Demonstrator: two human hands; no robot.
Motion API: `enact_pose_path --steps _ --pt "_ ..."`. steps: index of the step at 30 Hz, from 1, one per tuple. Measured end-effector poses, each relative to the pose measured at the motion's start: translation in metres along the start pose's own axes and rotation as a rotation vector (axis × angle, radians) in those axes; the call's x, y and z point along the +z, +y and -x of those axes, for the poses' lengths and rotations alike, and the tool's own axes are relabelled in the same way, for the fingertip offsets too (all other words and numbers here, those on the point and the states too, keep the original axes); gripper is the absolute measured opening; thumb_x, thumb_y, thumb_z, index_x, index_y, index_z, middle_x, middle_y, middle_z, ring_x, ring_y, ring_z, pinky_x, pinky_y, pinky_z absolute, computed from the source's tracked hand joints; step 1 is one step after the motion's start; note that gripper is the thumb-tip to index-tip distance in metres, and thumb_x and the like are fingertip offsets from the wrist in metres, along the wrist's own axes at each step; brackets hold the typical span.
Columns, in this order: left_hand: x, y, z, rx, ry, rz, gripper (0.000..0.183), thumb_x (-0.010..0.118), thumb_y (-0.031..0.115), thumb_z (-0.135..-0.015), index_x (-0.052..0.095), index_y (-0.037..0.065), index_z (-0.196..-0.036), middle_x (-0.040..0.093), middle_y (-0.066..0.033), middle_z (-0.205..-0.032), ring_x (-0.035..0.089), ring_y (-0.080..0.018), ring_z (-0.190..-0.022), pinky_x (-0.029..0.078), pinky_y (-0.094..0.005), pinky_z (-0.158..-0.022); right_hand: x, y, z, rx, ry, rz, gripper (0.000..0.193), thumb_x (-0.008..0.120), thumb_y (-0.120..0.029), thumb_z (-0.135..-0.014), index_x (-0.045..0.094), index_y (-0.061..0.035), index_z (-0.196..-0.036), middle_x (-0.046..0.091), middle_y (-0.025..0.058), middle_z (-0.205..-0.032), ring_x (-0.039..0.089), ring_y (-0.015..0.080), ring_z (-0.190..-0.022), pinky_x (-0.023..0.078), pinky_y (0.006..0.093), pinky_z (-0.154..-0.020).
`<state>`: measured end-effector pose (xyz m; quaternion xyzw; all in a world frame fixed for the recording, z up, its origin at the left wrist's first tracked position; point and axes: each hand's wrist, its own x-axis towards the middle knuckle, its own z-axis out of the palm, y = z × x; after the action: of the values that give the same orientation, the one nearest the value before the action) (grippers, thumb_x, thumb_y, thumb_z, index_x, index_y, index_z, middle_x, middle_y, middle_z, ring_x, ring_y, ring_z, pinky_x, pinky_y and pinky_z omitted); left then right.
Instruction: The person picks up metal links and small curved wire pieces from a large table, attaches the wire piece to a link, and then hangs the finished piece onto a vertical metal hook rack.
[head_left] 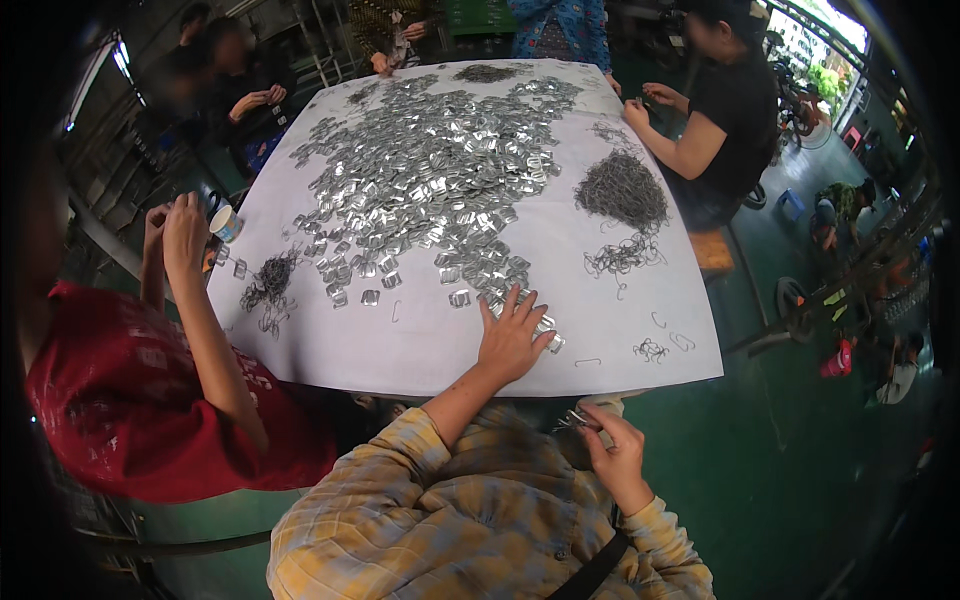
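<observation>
My left hand (512,342) lies palm down near the table's front edge, fingers spread. It rests on the near end of a trail of small silvery metal plates (495,270), which runs back into a large heap (430,150). In front of my body and just below the table edge, my right hand (617,455) is closed, with thumb and fingers pinching small shiny metal pieces (572,420). Their exact kind is too small to make out. Loose bent wire hooks (650,350) lie to the right of my left hand, and a single hook (588,362) is close beside it.
A white-covered table (400,350) carries a big pile of wire hooks (622,190) at right and a smaller pile (268,280) at left. A paper cup (226,223) stands at the left edge. A person in red (150,400) sits close on my left; others work around the table.
</observation>
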<state>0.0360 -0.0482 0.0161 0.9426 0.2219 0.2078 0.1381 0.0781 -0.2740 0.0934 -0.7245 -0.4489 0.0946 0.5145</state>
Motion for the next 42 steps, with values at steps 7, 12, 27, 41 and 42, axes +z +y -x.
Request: enact_pose_path --steps 7,12,27,41,42 --pt "-0.002 -0.001 0.001 -0.022 -0.008 -0.002 0.041 0.053 0.037 -0.086 0.053 0.01 -0.117 0.042 -0.0094 -0.133 0.024 -0.032 -0.132 0.009 -0.0696 -0.097 0.001 0.004 -0.001 -0.018 0.004 0.0 0.034 0.065 0.004 -0.07 0.065 -0.0064 -0.103 0.065 0.0133 -0.082 0.064 0.0262 -0.072 0.05 0.0319 -0.064" --pt "-0.002 0.001 -0.001 -0.009 -0.025 -0.001 0.041 0.052 0.037 -0.086 0.054 0.009 -0.117 0.042 -0.0099 -0.134 0.023 -0.0314 -0.133 0.009 -0.0695 -0.097 -0.001 0.005 -0.001 -0.035 -0.063 0.039 0.035 0.062 0.008 -0.07 0.063 -0.0029 -0.104 0.066 0.0141 -0.087 0.065 0.0212 -0.073 0.051 0.0286 -0.066" --pt "0.0 -0.002 -0.001 0.013 0.023 0.002 0.035 0.057 0.032 -0.084 0.056 0.011 -0.112 0.045 -0.0104 -0.131 0.027 -0.0325 -0.131 0.011 -0.0704 -0.095 0.001 -0.001 -0.001 -0.027 -0.096 -0.007 0.04 0.063 0.004 -0.072 0.061 -0.0078 -0.11 0.064 0.015 -0.086 0.062 0.0287 -0.072 0.05 0.0351 -0.065" --pt "0.002 0.025 -0.082 0.19 0.048 0.309 0.012 0.064 0.015 -0.076 0.066 0.004 -0.079 0.061 -0.0108 -0.09 0.056 -0.028 -0.084 0.044 -0.0379 -0.078 -0.013 0.004 0.002 0.11 -0.022 -0.031 0.049 0.062 0.007 -0.072 0.056 -0.0101 -0.117 0.065 0.0158 -0.086 0.066 0.0254 -0.077 0.051 0.0335 -0.065" --pt "0.013 0.031 -0.092 0.237 0.033 0.267 0.013 0.065 0.015 -0.075 0.066 0.003 -0.079 0.061 -0.0123 -0.085 0.058 -0.0289 -0.08 0.046 -0.037 -0.074 -0.012 0.006 0.003 0.116 -0.027 -0.03 0.049 0.062 0.007 -0.072 0.056 -0.0101 -0.117 0.065 0.0158 -0.086 0.066 0.0254 -0.077 0.051 0.0335 -0.065"
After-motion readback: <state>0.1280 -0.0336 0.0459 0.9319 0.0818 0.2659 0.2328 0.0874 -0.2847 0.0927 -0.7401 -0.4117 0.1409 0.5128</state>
